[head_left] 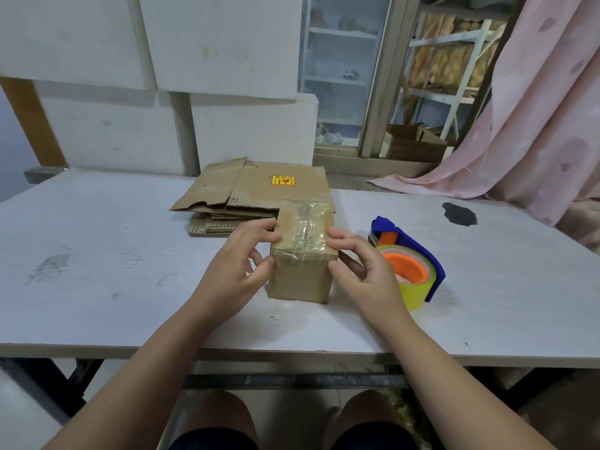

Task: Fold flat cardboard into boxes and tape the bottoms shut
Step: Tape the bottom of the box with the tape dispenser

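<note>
A small folded cardboard box (300, 277) stands on the white table (113, 254) with its taped side facing up; clear tape runs along the top seam and over the near edge. My left hand (240, 264) grips the box's left side, fingers curled over the top left edge. My right hand (360, 264) grips the right side, fingertips on the top right edge and thumb on the side face. Behind the box lies a stack of flat cardboard blanks (246, 193), the top one bearing a yellow and red sticker.
A blue tape dispenser (412, 264) with a yellow-green roll on an orange core lies just right of my right hand. A dark stain (459, 214) marks the table at the far right. A pink curtain (535, 125) hangs at the right; white panels stand behind the table.
</note>
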Tool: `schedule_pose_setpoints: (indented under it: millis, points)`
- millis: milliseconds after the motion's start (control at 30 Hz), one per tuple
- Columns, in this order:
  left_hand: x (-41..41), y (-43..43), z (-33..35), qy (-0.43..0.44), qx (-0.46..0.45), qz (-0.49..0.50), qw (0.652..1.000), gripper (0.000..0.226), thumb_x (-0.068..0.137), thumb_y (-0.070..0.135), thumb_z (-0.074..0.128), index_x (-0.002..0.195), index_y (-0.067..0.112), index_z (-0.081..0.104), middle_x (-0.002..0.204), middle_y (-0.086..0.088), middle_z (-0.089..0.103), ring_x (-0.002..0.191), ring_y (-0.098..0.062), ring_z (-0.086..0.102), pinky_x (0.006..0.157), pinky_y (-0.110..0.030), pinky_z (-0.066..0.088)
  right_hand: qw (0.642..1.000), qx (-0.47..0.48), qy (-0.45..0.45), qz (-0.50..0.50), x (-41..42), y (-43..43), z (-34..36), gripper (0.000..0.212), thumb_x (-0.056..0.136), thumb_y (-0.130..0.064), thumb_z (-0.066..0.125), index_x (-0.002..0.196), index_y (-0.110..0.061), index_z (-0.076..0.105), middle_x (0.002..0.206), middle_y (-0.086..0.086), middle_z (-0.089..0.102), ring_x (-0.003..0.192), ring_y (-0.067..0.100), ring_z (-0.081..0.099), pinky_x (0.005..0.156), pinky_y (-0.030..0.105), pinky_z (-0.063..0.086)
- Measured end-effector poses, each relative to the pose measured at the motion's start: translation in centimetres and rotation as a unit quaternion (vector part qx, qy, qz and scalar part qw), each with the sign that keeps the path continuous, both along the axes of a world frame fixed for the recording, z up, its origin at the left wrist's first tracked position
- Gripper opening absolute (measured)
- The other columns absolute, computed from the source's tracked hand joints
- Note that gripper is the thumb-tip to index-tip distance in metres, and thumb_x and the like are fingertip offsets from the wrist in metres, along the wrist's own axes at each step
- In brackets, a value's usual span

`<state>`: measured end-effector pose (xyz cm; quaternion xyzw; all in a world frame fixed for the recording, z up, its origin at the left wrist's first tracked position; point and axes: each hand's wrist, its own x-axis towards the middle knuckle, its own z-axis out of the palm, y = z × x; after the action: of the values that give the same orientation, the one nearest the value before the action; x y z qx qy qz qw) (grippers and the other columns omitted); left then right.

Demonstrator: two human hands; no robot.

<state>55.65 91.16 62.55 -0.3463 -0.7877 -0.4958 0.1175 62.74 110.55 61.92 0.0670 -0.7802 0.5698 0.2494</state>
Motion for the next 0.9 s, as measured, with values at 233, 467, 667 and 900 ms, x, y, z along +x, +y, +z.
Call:
schedule_pose_setpoints:
  millis: [233, 467, 667, 900]
  points:
    - [-0.9, -0.2, -0.4, 0.031, -0.055, -0.014, 0.998, 0.032, 0.082, 0.043, 0.035, 0.110, 0.056, 0.040, 0.130, 0.040, 0.040, 0.091, -0.008, 0.056, 0.077, -0.021, 0.044, 1.000, 0.001, 0.006, 0.011, -0.4, -0.2, -0.6, 0.022, 0.083, -0.018, 0.058, 0.102, -0.029, 0.059, 0.135, -0.021, 0.051, 0.129, -0.002, 0.044, 0.108, 0.027, 0.038]
    - [-1.1, 0.4, -0.8, 0.074, -0.045, 0.004, 0.996, 0.026, 0.081, 0.044, 0.040, 0.107, 0.037, 0.042, 0.130, 0.031, 0.043, 0.073, -0.003, 0.052, 0.068, -0.019, 0.042, 0.999, 0.031, 0.018, -0.001, -0.6, -0.5, -1.3, 0.029, 0.085, -0.020, 0.060, 0.107, -0.036, 0.051, 0.134, -0.030, 0.045, 0.131, -0.003, 0.040, 0.109, 0.033, 0.040]
    - [-1.0, 1.0, -0.9, 0.100, -0.034, 0.024, 0.994, 0.024, 0.088, 0.022, 0.064, 0.106, 0.023, 0.049, 0.129, 0.012, 0.047, 0.097, -0.015, 0.043, 0.072, 0.001, 0.034, 0.999, 0.039, 0.014, -0.005, -0.4, -0.5, -1.2, 0.032, 0.084, -0.024, 0.062, 0.109, -0.039, 0.049, 0.135, -0.030, 0.044, 0.132, -0.002, 0.040, 0.109, 0.034, 0.040]
    - [-1.5, 0.2, 0.6, 0.060, -0.093, -0.041, 0.993, 0.056, 0.080, 0.078, 0.032, 0.122, 0.045, 0.052, 0.119, 0.024, 0.041, 0.111, 0.010, 0.038, 0.084, -0.009, 0.030, 0.995, 0.094, 0.001, -0.019, -0.3, -0.3, 0.3, 0.034, 0.085, -0.058, 0.045, 0.112, -0.040, 0.055, 0.139, -0.016, 0.049, 0.137, -0.004, 0.031, 0.109, 0.022, 0.031]
